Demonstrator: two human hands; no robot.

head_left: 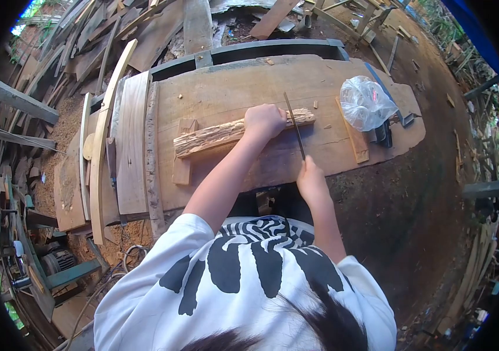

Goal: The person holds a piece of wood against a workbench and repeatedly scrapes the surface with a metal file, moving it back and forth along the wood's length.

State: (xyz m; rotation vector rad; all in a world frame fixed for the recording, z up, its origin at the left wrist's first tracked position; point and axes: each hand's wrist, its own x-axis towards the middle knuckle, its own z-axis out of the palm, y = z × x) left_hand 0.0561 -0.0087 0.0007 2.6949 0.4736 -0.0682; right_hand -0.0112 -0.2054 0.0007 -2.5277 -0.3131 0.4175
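A rough, grooved length of wood [214, 138] lies across the workbench [220, 88], its left part resting on a small flat block [182, 171]. My left hand [266, 121] is closed over the wood right of its middle, pressing on its top. In my right hand [311, 177], at the bench's near edge, is the near end of a long, thin dark tool [295, 126]. The tool crosses over the wood near its right end, just right of my left hand. Whether it is a file or a blade I cannot tell.
A clear plastic bag [366, 104] sits at the bench's right, beside a wooden strip [352, 131] and dark objects. Long boards [132, 143] lie at the left. Scrap wood [85, 35] is piled behind; a motor [57, 261] stands lower left.
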